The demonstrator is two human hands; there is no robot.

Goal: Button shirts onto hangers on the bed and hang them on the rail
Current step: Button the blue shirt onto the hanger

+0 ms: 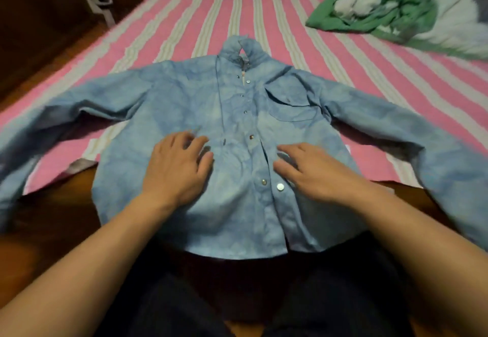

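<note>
With both the left hand (177, 163) and right hand (315, 170) lying flat and open on the blue shirt (237, 130) spread on the striped bed (184, 19), its overhanging hem may slide off while the lower snaps (280, 186) are unfastened.

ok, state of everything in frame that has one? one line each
blue shirt: spread flat, front up, lower placket gaping
chest pocket: flap down
left hand: open, on the shirt
right hand: open, on the shirt
green cloth: crumpled on the bed
</note>
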